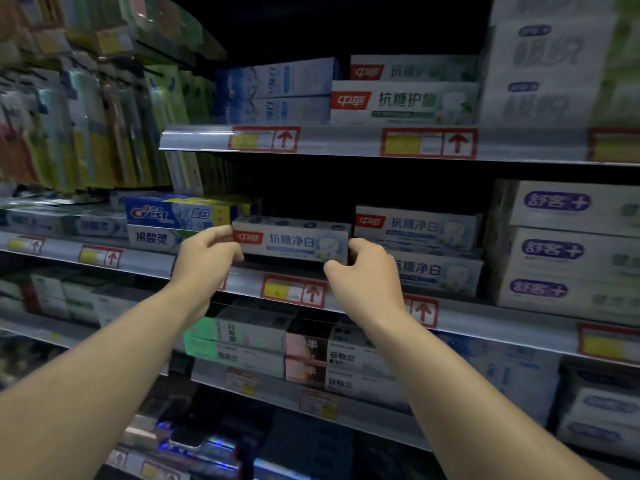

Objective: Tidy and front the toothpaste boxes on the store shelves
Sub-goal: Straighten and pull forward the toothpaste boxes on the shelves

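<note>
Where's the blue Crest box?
In the head view, the Crest box sits left of centre on the middle shelf, atop a white box, beside the left hand holding another toothpaste box.

The held toothpaste box (292, 241) sits on the middle shelf (242, 282), between the Crest box (180, 213) on its left and the stacked boxes (417, 249) on its right.
</note>
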Motion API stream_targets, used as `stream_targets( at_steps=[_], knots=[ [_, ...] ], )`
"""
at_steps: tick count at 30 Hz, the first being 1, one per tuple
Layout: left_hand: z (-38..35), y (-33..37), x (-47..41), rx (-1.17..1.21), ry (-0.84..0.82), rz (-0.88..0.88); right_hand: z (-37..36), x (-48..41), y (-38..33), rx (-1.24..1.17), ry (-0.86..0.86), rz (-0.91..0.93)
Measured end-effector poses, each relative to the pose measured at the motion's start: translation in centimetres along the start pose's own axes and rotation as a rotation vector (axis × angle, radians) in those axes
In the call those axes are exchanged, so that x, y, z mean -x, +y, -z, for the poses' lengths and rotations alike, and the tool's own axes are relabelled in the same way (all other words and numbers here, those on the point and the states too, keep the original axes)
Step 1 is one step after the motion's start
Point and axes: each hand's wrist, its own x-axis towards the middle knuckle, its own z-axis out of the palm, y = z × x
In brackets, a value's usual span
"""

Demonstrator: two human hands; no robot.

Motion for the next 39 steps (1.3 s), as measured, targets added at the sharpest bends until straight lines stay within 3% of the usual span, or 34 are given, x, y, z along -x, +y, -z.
stream_targets(
  at_steps=[8, 19, 27, 31, 39],
  knots=[
    [-2.5, 5.4, 2.0, 0.062, 0.012, -0.094, 6.8, 3.2, -2.5, -0.004, -0.021, 0.058],
    [-2.9, 5.7, 2.1, 0.084, 0.045, -0.118, 7.8, 2.1, -1.6, -0.263, -0.039, 0.043],
    [-9.3, 5.9, 5.1, 0.216, -0.158, -0.064, 13.0, 1.7, 0.5, -0.215, 0.186, 0.002],
    [-11.6, 3.9, 6.3, 0.120, -0.245, -0.046, 13.9, 2.3, 2.1, -0.172, 0.169, -0.055],
    [-13.0, 3.3, 6.2, -0.011, -0.315, -0.178, 14.2, 3.2, 3.8, -0.093, 0.199, -0.054]
  ],
)
